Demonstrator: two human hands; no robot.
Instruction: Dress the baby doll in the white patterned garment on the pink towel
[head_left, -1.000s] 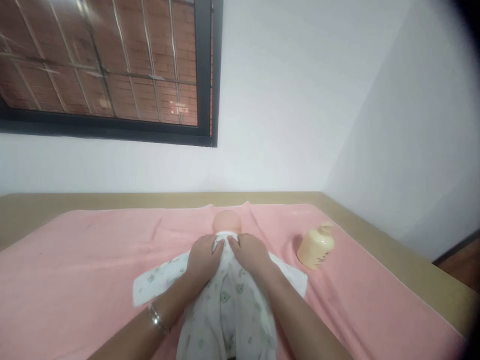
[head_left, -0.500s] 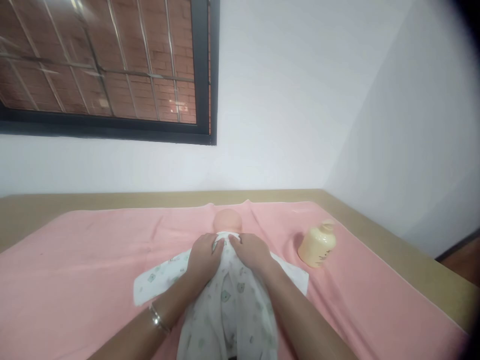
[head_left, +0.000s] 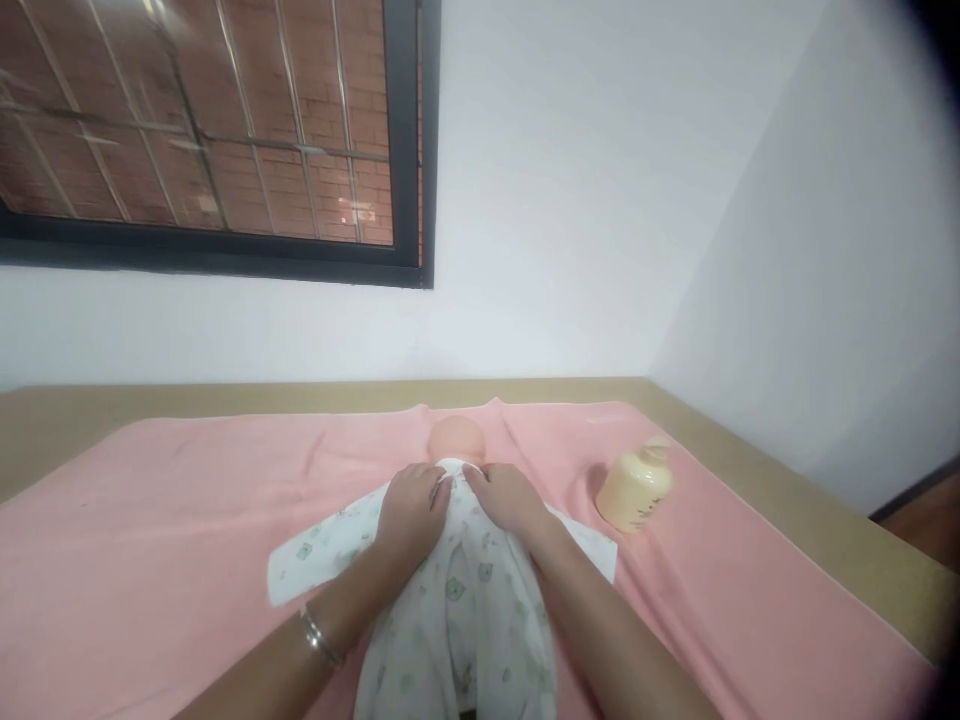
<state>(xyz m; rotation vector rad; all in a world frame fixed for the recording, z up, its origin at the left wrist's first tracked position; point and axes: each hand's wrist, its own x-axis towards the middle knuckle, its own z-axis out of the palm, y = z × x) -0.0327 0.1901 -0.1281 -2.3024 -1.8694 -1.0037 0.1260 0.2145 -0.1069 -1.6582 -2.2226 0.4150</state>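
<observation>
A baby doll lies on its back on a pink blanket (head_left: 217, 520), with only its round head (head_left: 456, 438) showing above the collar. It wears a white baby outfit (head_left: 457, 600) printed with small green figures, both sleeves spread to the sides. My left hand (head_left: 414, 512) grips the cloth just left of the neckline, its thumb near the centre. On the other side of the collar, my right hand (head_left: 506, 498) pinches the fabric in the same way. The hands nearly meet at the chest. The doll's body is hidden under the cloth.
A cream-coloured bottle (head_left: 636, 488) with a small printed face stands on the blanket to the right. The blanket covers a tan tabletop (head_left: 720, 440) that meets a white wall (head_left: 570, 220). A dark-framed window (head_left: 409, 150) with bars is at the upper left.
Both hands stay at the collar, with only a slight shift of the fingers and of the cloth between them. The doll and the bottle have not moved.
</observation>
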